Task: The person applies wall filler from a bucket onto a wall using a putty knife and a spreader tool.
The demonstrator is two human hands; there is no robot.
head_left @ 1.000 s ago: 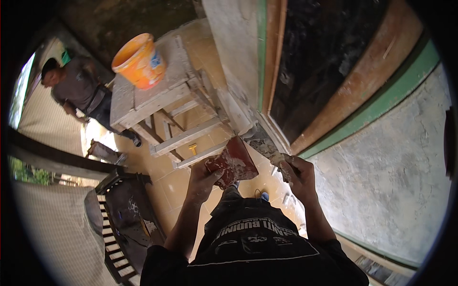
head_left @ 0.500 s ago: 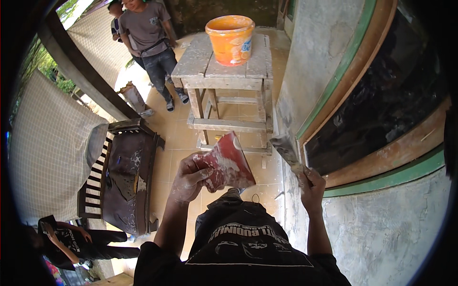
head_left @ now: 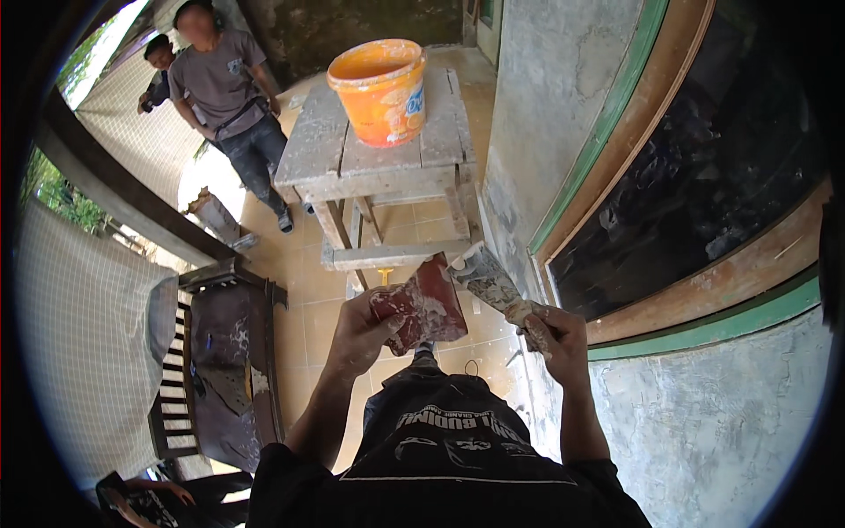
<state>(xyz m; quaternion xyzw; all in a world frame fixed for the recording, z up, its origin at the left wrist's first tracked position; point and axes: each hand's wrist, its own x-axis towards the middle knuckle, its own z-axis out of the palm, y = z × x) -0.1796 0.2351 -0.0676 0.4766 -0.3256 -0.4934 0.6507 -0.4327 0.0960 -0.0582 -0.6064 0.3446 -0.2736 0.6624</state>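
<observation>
My left hand (head_left: 359,331) grips a dark red flat plate (head_left: 437,304) smeared with whitish putty, held out in front of my chest. Fingers closed round its handle, my right hand (head_left: 556,340) holds a putty knife (head_left: 495,286) crusted with the same putty. The knife's blade reaches left to the upper right edge of the plate; whether they touch I cannot tell. Beyond both hands, an orange bucket (head_left: 378,110) with white smears stands on a worn wooden table (head_left: 308,158).
A grey plastered wall (head_left: 695,422) and a window with a green and brown frame (head_left: 704,327) run along my right. At left is a dark bench (head_left: 224,370) beside a pale checked sheet (head_left: 88,326). Two people (head_left: 231,88) stand at the far left; another person (head_left: 158,502) is at lower left.
My right hand has moved left, bringing the putty knife from beside the wall to the plate's edge. The plate has tilted slightly. The view has shifted, so table and bucket appear further left and lower.
</observation>
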